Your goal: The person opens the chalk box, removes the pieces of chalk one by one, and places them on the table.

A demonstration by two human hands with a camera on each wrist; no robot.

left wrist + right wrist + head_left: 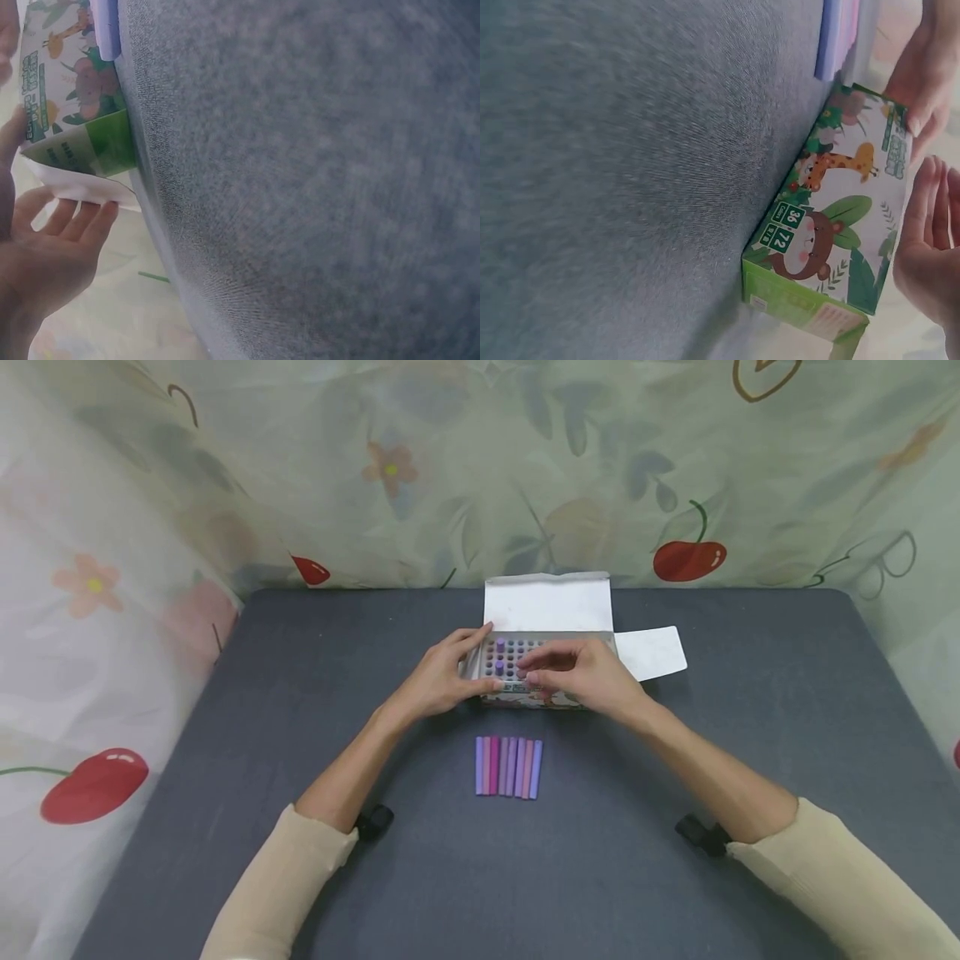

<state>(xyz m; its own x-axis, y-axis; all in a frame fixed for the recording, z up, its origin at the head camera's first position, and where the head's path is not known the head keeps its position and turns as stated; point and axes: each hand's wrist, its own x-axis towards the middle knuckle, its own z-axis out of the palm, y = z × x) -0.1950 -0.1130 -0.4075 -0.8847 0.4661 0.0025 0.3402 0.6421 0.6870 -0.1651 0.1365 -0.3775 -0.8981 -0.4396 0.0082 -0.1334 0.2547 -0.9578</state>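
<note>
A printed cardboard box (491, 700) with cartoon animals stands at the far middle of the table. Its top shows a grid of round holes, and two purple chalk-like sticks (500, 646) poke up at the left. My left hand (438, 675) grips the box's left end, thumb at the front and fingers along the side and back; the left wrist view shows the fingers against a white flap (82, 185). Over the holes hovers my right hand (588, 672), thumb and index fingertips close together. Whether they pinch a stick cannot be made out.
In front of the box lies a row of several pink and purple sticks (508, 768), side by side. The box's white lid (549, 603) stands up behind, and a side flap (651, 653) spreads to the right. A patterned curtain (465, 485) hangs beyond the dark table (487, 877).
</note>
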